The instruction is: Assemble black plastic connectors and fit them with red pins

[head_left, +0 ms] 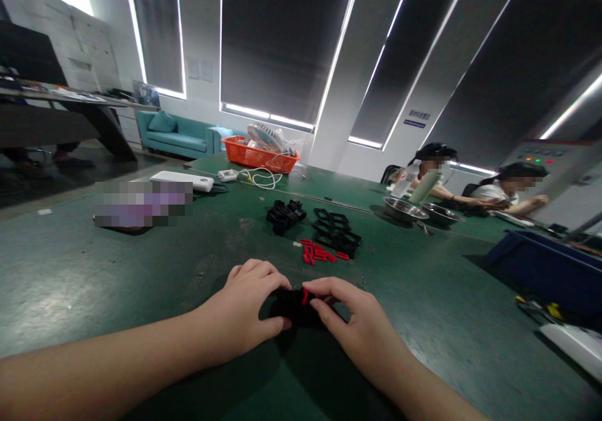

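Observation:
My left hand [244, 311] grips a small black plastic part [291, 306] on the green table [94, 270], fingers curled round its left side. My right hand [350, 324] pinches a small red piece [305, 296] against the top of that black part. Beyond my hands lies a scatter of several red pieces [320, 253]. A heap of black parts [285, 214] and a row of flat black frames [336, 229] lie farther back.
An orange basket [258, 156] with a fan, a white power strip [181, 180] and cables sit at the far edge. Two metal bowls [414, 211] stand to the right, where two seated people work. A blue bin [545, 270] and white device [574, 342] lie at right.

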Demonstrator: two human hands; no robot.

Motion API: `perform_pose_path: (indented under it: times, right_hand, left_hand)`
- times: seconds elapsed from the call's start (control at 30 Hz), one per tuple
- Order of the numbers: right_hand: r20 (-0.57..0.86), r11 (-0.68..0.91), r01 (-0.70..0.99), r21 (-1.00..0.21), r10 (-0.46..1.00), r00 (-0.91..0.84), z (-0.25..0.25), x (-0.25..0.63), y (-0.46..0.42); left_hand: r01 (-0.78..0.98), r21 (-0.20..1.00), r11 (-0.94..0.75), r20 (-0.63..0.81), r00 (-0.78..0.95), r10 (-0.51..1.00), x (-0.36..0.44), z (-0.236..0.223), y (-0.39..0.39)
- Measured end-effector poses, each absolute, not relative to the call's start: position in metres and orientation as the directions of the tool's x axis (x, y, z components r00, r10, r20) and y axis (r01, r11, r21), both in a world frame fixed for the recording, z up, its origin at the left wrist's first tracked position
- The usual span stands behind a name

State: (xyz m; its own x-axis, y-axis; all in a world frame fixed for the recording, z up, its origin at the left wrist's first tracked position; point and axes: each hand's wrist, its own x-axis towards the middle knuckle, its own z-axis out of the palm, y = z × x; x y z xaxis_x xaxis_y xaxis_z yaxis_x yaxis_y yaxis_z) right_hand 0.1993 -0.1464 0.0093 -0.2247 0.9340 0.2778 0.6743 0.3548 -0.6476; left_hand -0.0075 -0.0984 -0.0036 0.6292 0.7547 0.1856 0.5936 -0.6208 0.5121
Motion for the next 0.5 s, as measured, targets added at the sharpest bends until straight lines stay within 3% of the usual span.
perform_pose_path:
  times: [0.5]
  right_hand:
    - [0.289,0.363,0.678,-0.639,0.930,-0.225,0.0106,0.1990,-0.1465]
  left_hand:
    - [0.593,0.504,-0.628,0.195,0.630,0.752,-0.0081,-0.0043,-0.0987]
